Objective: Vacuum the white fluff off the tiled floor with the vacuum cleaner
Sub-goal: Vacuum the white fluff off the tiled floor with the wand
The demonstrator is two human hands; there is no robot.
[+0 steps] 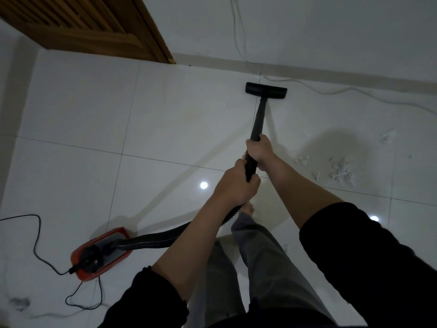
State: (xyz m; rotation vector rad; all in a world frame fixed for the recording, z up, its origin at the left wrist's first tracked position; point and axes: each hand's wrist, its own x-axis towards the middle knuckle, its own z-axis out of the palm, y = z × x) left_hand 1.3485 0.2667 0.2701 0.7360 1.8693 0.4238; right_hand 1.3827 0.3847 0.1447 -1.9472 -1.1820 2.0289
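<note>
White fluff point(341, 172) lies on the tiled floor point(94, 129) right of our wand point(259, 119), whose nozzle point(266, 90) points at the far wall edge. Both hands, right hand point(260, 150) nearer the fluff and left hand point(235, 183) behind, have fingers clamped round the wand; we'd swing right.

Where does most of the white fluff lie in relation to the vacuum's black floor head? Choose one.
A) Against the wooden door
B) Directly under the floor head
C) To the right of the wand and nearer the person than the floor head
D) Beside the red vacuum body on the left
C: the white fluff lies scattered on the tiles right of the wand, nearer the person than the floor head, which sits close to the wall.
</note>
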